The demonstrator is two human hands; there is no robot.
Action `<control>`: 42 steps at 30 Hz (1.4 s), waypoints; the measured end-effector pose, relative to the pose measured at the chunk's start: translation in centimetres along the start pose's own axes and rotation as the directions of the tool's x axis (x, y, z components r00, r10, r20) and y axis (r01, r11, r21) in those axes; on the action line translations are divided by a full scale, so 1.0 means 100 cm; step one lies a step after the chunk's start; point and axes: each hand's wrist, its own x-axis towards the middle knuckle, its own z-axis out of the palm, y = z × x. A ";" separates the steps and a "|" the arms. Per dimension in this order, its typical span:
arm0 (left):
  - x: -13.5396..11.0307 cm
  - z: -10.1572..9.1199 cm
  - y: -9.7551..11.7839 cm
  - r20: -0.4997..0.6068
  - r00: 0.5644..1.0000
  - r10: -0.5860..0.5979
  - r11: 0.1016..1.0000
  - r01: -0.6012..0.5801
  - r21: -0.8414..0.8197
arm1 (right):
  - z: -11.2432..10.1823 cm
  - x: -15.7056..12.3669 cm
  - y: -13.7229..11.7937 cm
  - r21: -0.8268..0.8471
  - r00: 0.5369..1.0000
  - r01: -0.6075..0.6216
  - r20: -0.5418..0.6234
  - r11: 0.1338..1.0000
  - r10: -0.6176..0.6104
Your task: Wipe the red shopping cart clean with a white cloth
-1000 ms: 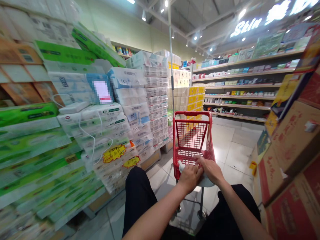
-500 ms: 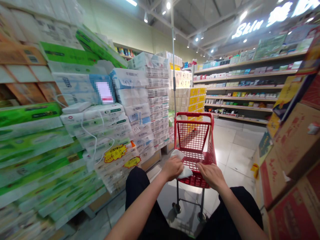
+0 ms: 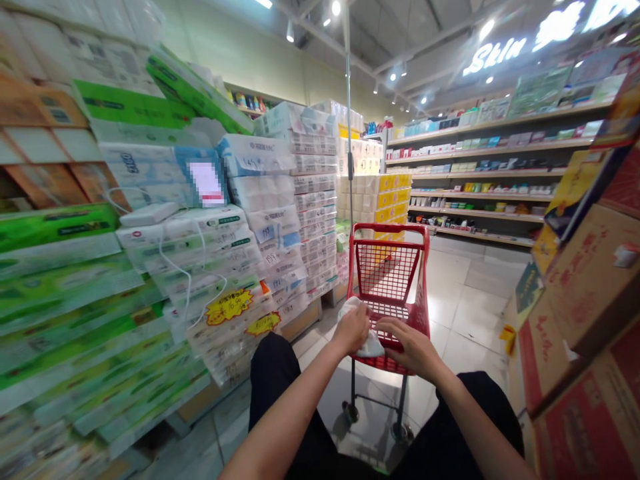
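A small red shopping cart (image 3: 389,230) with a grid basket stands in front of me, between my knees. My left hand (image 3: 351,331) is closed on a crumpled white cloth (image 3: 371,347), possibly a paper wipe, at the near left of the basket. Parts of the cloth stick out above and below the fingers. My right hand (image 3: 411,348) is at the basket's near edge, close beside the cloth. Its fingers bend over the red rim, with the thumb lower down; the fingers' exact contact is partly hidden.
Stacked tissue packs (image 3: 273,220) line the left side, with a phone (image 3: 206,181) and a cabled white device (image 3: 150,214) on them. Cardboard boxes (image 3: 595,280) close in on the right. Behind are stocked shelves (image 3: 480,173). A thin metal pole (image 3: 349,133) rises by the cart.
My right hand has shifted left toward the cloth, its fingers reaching out from a tighter curl. My left hand has moved slightly up with the cloth. The cart stays nearly in place.
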 end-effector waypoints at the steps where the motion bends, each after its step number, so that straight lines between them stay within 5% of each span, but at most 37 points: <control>1: -0.001 -0.003 -0.001 0.000 1.000 0.009 1.000 -0.009 -0.026 | 0.004 0.003 0.000 0.021 1.000 0.002 -0.005 1.000 -0.002; 5: -0.007 -0.019 -0.008 0.006 0.991 0.135 0.969 -0.131 -0.211 | 0.023 0.010 0.005 0.097 0.999 -0.034 0.028 0.995 0.032; 13: -0.015 -0.048 -0.014 0.027 0.950 0.310 0.892 -0.281 -0.355 | 0.034 0.013 0.018 0.086 0.925 -0.380 0.028 0.921 0.379; 20: -0.016 -0.065 -0.018 0.044 0.951 0.306 0.910 -0.279 -0.307 | 0.032 0.010 0.016 0.034 0.898 -0.441 0.030 0.897 0.440; 28: -0.016 -0.065 -0.008 0.207 0.962 0.180 0.975 -0.146 -0.171 | 0.026 0.008 0.011 0.049 0.869 -0.493 0.079 0.869 0.488; 33: -0.013 -0.071 -0.016 0.160 0.981 0.111 0.993 -0.102 -0.062 | 0.026 0.006 0.014 0.056 0.849 -0.529 0.055 0.847 0.526; 39: -0.009 -0.072 -0.032 0.050 0.995 0.090 0.988 -0.083 -0.133 | 0.025 0.006 0.013 -0.033 0.819 -0.568 0.080 0.822 0.569; 42: -0.006 -0.068 -0.023 -0.027 0.986 0.165 0.986 -0.165 -0.009 | 0.025 0.006 0.011 -0.093 0.810 -0.570 0.103 0.816 0.577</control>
